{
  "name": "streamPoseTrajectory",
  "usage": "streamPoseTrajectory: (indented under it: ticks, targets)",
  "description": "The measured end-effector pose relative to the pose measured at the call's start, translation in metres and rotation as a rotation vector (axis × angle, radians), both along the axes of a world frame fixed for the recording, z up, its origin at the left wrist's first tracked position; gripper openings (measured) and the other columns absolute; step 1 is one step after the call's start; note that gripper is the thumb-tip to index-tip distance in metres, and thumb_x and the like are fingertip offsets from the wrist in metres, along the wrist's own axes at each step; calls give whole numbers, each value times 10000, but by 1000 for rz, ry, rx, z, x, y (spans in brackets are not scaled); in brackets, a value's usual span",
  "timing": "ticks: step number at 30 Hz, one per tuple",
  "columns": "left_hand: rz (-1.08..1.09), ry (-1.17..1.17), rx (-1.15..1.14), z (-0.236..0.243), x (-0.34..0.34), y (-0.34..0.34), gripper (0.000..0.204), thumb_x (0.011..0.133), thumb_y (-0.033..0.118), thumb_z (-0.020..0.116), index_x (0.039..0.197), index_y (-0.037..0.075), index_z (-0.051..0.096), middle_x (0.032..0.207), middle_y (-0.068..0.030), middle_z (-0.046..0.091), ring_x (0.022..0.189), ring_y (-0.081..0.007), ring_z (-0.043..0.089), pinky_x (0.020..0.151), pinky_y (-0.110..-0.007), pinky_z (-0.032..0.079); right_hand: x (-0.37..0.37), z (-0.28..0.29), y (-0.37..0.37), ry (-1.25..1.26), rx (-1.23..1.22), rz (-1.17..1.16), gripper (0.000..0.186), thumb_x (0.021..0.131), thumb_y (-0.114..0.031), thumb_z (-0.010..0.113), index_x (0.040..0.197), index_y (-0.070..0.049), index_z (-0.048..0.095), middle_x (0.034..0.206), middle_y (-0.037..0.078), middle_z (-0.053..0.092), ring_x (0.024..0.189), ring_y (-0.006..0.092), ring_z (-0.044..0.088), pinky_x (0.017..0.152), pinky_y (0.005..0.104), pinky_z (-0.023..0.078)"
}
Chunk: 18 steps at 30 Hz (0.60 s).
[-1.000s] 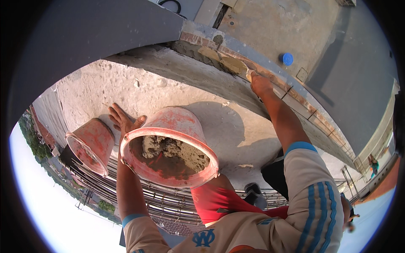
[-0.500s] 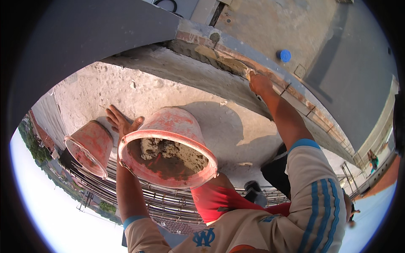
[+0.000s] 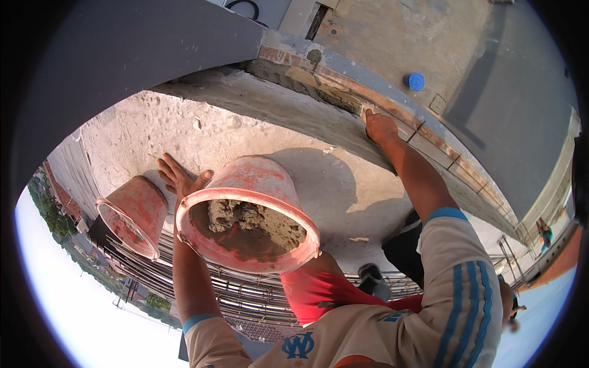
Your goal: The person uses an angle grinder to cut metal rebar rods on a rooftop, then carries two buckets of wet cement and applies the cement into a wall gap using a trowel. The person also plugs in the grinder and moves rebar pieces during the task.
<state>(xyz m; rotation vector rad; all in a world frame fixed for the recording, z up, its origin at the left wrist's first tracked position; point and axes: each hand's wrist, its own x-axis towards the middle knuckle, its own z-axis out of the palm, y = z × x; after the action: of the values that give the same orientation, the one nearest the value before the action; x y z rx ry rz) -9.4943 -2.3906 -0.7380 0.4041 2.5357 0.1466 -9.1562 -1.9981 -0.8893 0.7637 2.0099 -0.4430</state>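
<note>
My right hand [image 3: 381,127] is closed round a trowel [image 3: 363,113] at the edge of the low wall. Its blade is hard to make out against the mortar-coloured strip [image 3: 328,93] under the row of bricks. My left hand [image 3: 176,176] lies on the pale concrete slab with its fingers spread, holding nothing. Just right of it, a red, mortar-smeared bucket [image 3: 254,178] tilts toward me with wet grey mortar [image 3: 257,224] inside. The bucket's rim crosses in front of my left wrist area.
A second red bucket [image 3: 136,199] lies tilted left of my left hand. Metal bars [image 3: 245,294] run along the slab's near side. Beyond the wall, a blue round lid or container [image 3: 416,81] sits on the floor. A dark grey panel [image 3: 153,43] slopes at upper left.
My right hand stays at the wall while the trowel blade, clearer before, has become harder to see. The whole view has shifted slightly; the left hand and buckets keep their places.
</note>
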Motion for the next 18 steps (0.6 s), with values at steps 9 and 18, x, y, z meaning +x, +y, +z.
streamPoseTrajectory:
  ticks: [9, 18]
  targets:
    - [-18, 8, 28, -7, -1, 10, 1443, 529, 772, 749, 1531, 169, -98, 1565, -218, -189, 1407, -482, -209, 1066, -700, -48, -4, 23, 20, -55, -98, 78, 314, 907, -198, 532, 1151, -7, 575, 1086, 198, 664, 1017, 335, 650, 853, 440, 520]
    - [82, 52, -4, -35, 0, -21, 1406, 566, 627, 832, 1535, 221, -103, 1572, -185, -204, 1402, -485, -223, 1031, -724, -61, -74, 316, 52, 305, -313, -169, 458, 898, -312, 596, 1213, 6, 502, 1029, 261, 637, 938, 390, 635, 816, 454, 479]
